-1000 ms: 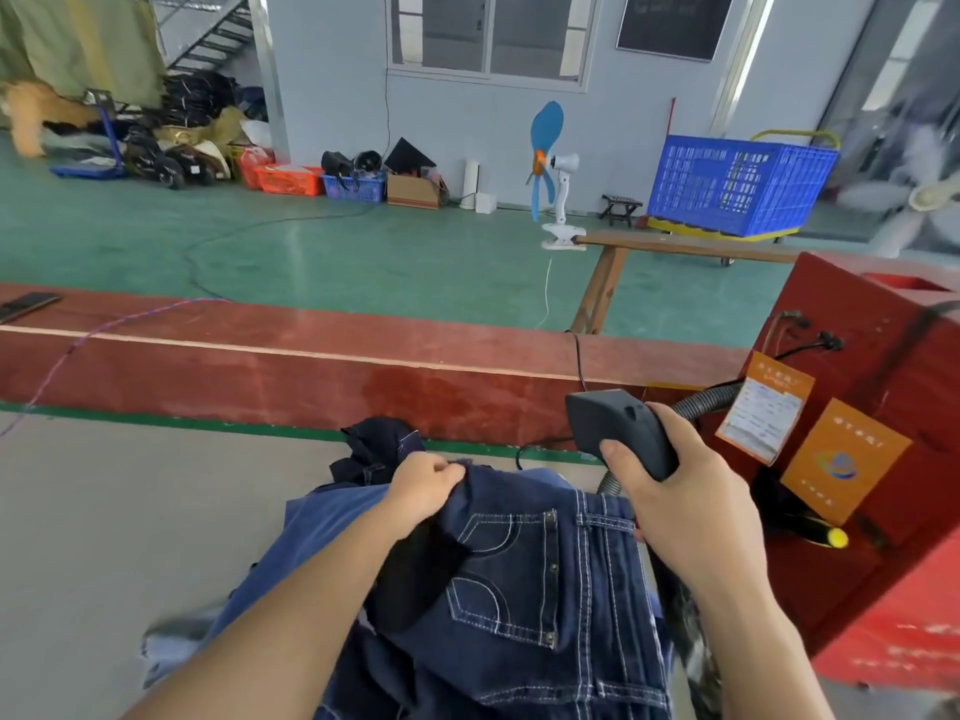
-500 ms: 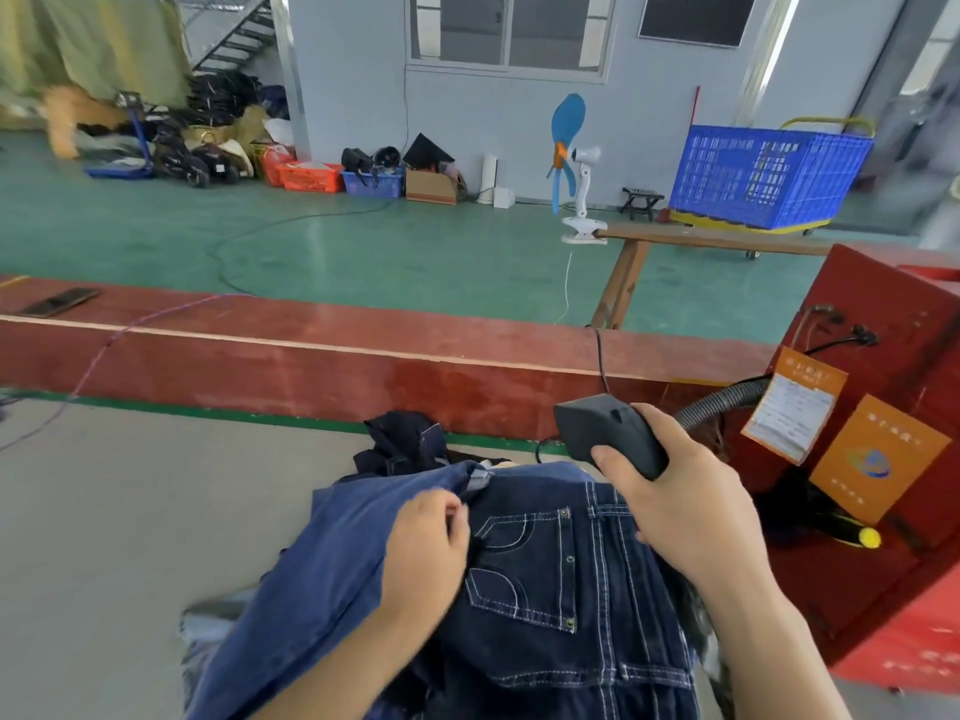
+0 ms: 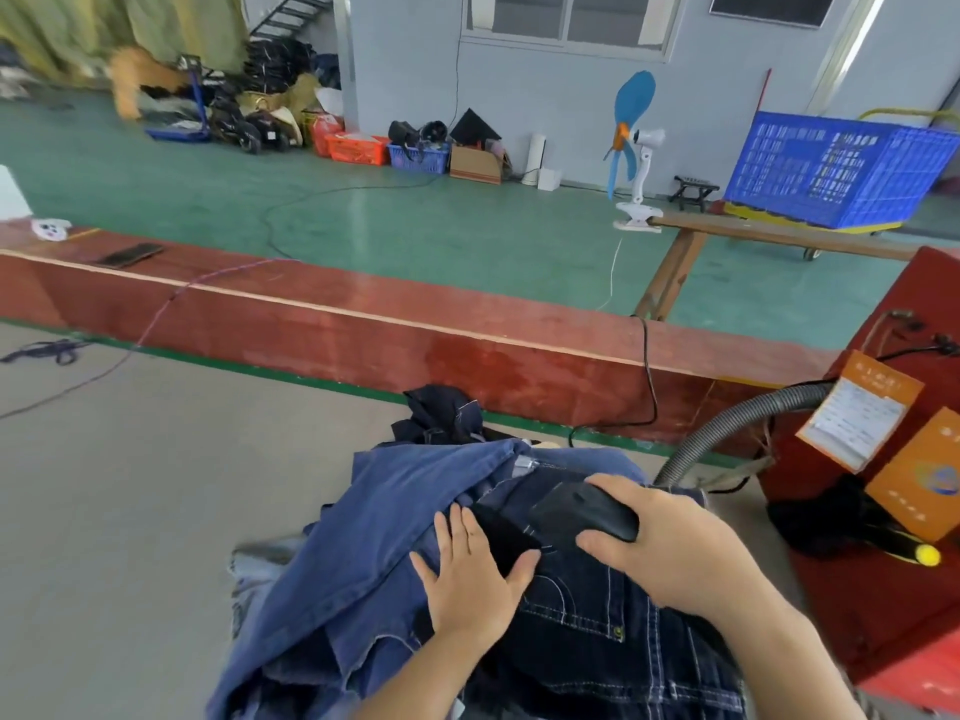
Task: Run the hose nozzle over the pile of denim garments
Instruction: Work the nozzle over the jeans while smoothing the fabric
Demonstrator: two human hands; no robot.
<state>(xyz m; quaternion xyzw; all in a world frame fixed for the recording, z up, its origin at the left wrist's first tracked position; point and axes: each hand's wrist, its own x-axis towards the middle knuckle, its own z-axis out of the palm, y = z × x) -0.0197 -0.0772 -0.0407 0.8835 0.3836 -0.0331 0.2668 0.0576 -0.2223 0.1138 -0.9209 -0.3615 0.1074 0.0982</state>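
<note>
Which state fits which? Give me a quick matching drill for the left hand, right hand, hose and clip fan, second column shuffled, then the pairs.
Column one:
1. left hand
2. right hand
3. grey ribbed hose
4. clip fan

Column two:
A. clamped to a wooden bench
B. pressing flat on the denim pile
C. curving from the red cabinet toward the pile
D. gripping the black nozzle

Pairs: 1-B, 2-D, 3-C, 4-A

Two hands (image 3: 470, 579), one nozzle (image 3: 582, 514), one fan (image 3: 631, 148), one blue crate (image 3: 841, 174).
</note>
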